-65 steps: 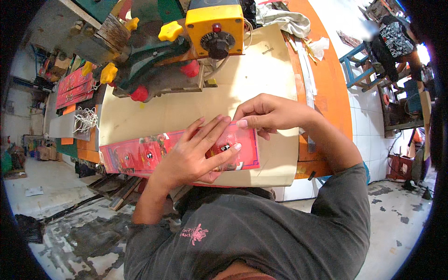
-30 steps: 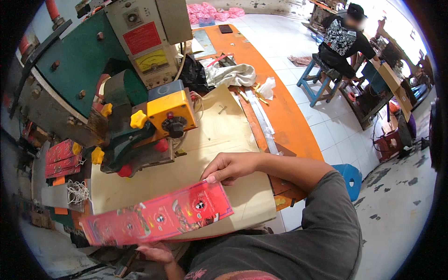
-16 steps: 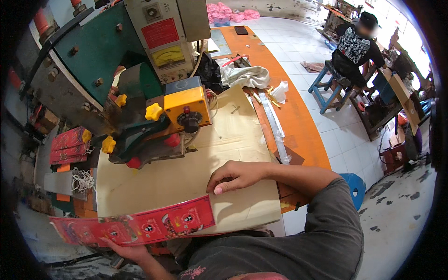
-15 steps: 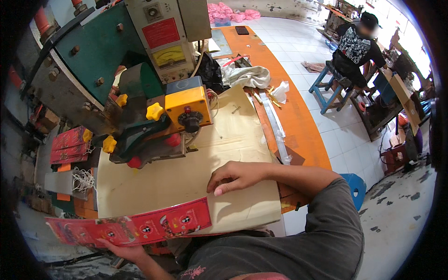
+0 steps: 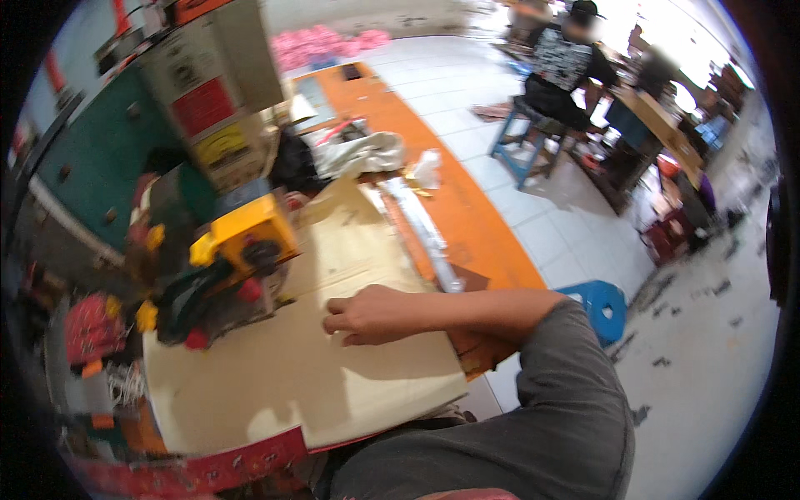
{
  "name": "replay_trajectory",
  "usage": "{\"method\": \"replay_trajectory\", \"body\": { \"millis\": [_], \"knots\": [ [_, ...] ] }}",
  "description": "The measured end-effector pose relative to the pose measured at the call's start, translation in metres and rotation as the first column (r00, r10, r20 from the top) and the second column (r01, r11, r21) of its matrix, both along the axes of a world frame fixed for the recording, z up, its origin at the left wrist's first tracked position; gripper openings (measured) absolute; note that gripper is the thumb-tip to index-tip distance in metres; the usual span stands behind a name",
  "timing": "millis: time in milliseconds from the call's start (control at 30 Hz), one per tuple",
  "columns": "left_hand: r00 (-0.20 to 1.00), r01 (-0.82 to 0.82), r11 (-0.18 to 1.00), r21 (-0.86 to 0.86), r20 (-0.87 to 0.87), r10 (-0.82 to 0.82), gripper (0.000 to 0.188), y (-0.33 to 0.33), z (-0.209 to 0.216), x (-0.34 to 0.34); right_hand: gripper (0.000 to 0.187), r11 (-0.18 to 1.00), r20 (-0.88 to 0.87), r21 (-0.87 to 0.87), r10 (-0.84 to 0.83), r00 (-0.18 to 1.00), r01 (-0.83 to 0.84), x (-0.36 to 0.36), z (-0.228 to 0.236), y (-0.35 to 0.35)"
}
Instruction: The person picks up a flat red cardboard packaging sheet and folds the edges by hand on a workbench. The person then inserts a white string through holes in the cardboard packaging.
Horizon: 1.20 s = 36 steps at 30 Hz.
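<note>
My right hand (image 5: 367, 317) hovers over or rests on the cream sheet (image 5: 375, 375) covering the workbench; I cannot tell which. Its fingers are loosely bent and apart, and nothing shows in them. At the lower left, a long red printed strip (image 5: 217, 468) lies along the sheet's near edge, partly cut off by the rim of the view. My left hand does not show. Left of my right hand stands a press machine with a yellow control box (image 5: 250, 236), a black knob and yellow star-shaped knobs (image 5: 147, 317).
Red printed pieces (image 5: 94, 327) and white cords (image 5: 127, 385) lie left of the press. Cloth (image 5: 371, 152) and a clear strip (image 5: 421, 233) lie on the orange table (image 5: 475, 217). A blue stool (image 5: 596, 310) stands at right. A person (image 5: 562, 67) sits further off.
The view has swung to the right and blurred, so the bench appears further left. The red strip sits lower in view, and my left hand, seen holding it before, is out of sight.
</note>
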<state>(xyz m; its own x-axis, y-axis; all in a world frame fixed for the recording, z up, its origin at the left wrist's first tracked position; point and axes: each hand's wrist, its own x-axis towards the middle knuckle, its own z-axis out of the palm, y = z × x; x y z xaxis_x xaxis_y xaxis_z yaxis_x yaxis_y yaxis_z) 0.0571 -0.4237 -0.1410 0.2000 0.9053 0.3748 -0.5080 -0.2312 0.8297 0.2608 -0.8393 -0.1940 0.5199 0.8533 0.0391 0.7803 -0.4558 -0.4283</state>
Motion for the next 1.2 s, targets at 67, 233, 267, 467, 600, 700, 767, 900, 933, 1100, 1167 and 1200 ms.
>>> {"method": "replay_trajectory", "body": {
  "millis": [67, 233, 267, 467, 600, 700, 767, 900, 933, 1100, 1167, 1200],
  "knots": [
    [1.000, -0.008, 0.998, 0.068, -0.023, 0.009, 0.089, -0.020, 0.000, 0.015, 0.043, 1.000, 0.006, -0.017, -0.020, 1.000, 0.020, 0.004, 0.012, -0.008],
    [0.997, 0.066, 0.992, 0.104, -0.057, -0.060, 0.086, -0.041, -0.007, 0.044, 0.032, 0.999, -0.012, -0.028, 0.024, 1.000, -0.024, 0.010, 0.012, -0.026],
    [0.996, 0.077, 0.991, 0.107, -0.063, -0.070, 0.086, -0.043, -0.008, 0.047, 0.028, 0.998, -0.049, -0.047, 0.028, 0.998, -0.030, 0.012, 0.012, -0.026],
    [0.994, 0.092, 0.990, 0.105, -0.072, -0.085, 0.082, -0.048, -0.013, 0.056, 0.018, 0.994, -0.085, -0.065, 0.078, 0.993, -0.083, 0.017, 0.009, -0.023],
    [0.992, 0.101, 0.988, 0.115, -0.082, -0.092, 0.080, -0.049, -0.013, 0.059, 0.017, 0.980, -0.006, -0.188, 0.062, 0.998, -0.062, 0.008, 0.007, -0.017],
    [0.993, 0.089, 0.989, 0.114, -0.081, -0.080, 0.079, -0.047, -0.013, 0.058, 0.019, 0.977, 0.033, -0.196, 0.091, 0.995, -0.083, 0.010, 0.002, -0.015],
    [0.993, 0.088, 0.990, 0.113, -0.082, -0.079, 0.078, -0.044, -0.014, 0.055, 0.019, 0.977, 0.033, -0.202, 0.083, 0.996, -0.075, 0.012, 0.001, -0.015],
    [0.996, 0.065, 0.990, 0.122, -0.075, -0.056, 0.076, -0.040, -0.011, 0.051, 0.018, 0.977, 0.035, -0.205, 0.066, 0.997, -0.058, 0.010, 0.006, -0.016],
    [0.996, 0.061, 0.990, 0.124, -0.074, -0.053, 0.076, -0.039, -0.011, 0.050, 0.018, 0.978, 0.046, -0.199, 0.070, 0.997, -0.059, 0.010, 0.006, -0.016],
    [0.997, 0.038, 0.990, 0.134, -0.065, -0.029, 0.074, -0.032, -0.008, 0.042, 0.017, 0.987, 0.024, -0.160, 0.035, 0.999, -0.031, 0.009, 0.009, -0.018],
    [0.998, 0.026, 0.990, 0.138, -0.065, -0.017, 0.074, -0.030, -0.007, 0.040, 0.019, 0.989, 0.009, -0.148, 0.032, 0.999, -0.030, 0.011, 0.011, -0.019],
    [0.998, 0.022, 0.990, 0.136, -0.061, -0.014, 0.073, -0.029, -0.007, 0.039, 0.020, 0.992, 0.012, -0.126, 0.027, 1.000, -0.026, 0.012, 0.012, -0.021]
  ]
}}
